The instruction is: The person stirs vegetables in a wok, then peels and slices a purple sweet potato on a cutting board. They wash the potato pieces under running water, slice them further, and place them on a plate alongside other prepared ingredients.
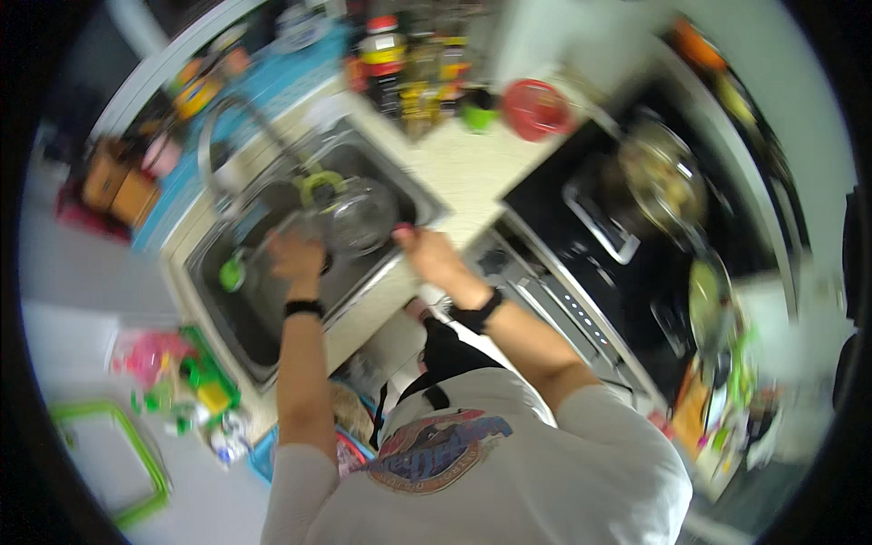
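Note:
Over the sink basin (pixel 350 289), my left hand (pixel 298 256) reaches in with its fingers forward, too smeared by motion to show whether they grip anything. Just beyond its fingertips is a pale, blurred shape. A clear round glass bowl or lid (pixel 363 218) lies in the far right part of the sink. Next to it is a yellow-green ring-shaped item (pixel 322 188). My right hand (pixel 434 262) hovers by the sink's right rim, its fingers partly curled and blurred; what they hold, if anything, does not show. A green and white utensil (pixel 232 272) rests at the sink's left side.
A curved faucet (pixel 211 150) rises behind the sink. Bottles (pixel 383 64), a green cup (pixel 479 111) and a red plastic lid or basin (pixel 536 109) stand on the far counter. Right of me, a pot of food (pixel 663 173) and a pan (pixel 707 304) sit on the black stove (pixel 636 300).

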Tool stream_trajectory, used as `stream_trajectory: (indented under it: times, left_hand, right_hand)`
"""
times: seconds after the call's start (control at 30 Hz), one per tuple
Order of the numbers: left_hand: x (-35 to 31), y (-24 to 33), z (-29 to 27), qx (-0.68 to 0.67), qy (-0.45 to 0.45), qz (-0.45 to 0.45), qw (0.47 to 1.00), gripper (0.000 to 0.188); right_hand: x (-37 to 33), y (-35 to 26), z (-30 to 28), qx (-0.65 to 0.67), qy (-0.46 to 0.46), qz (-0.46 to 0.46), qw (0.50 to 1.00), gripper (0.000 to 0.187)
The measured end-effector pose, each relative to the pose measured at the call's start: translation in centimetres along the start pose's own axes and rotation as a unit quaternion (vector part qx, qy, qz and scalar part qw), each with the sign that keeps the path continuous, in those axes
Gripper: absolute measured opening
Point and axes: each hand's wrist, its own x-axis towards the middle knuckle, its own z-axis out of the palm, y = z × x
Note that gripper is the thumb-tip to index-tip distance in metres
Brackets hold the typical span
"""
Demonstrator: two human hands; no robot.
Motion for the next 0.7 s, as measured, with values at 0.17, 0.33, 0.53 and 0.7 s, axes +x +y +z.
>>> stream_trajectory:
  times: [0.17,0.33,0.53,0.7]
  left_hand:
    - [2.1,-4.4,-0.4,0.203,-0.034,0.079,0.975,0.060]
    - [-0.5,-5.3,-4.0,0.019,-0.005,0.074,0.997,0.063]
    - [-10.9,-1.7,-5.3,-0.121,0.074,0.185,0.973,0.055]
    - [-29.4,7.7,-3.8,-0.249,-0.005,0.473,0.845,0.036]
  right_hand:
    - [-5.8,-1.3,-1.2,0.146,0.084,-0.024,0.985,0.047]
    - [-14.3,0.0,-6.3,0.195,0.134,-0.076,0.969,0.040]
    - [-29.6,5.0,-11.9,0.249,0.203,-0.074,0.944,0.034]
    - [-46.3,11.5,-16.5,0.247,0.313,-0.029,0.917,0.027]
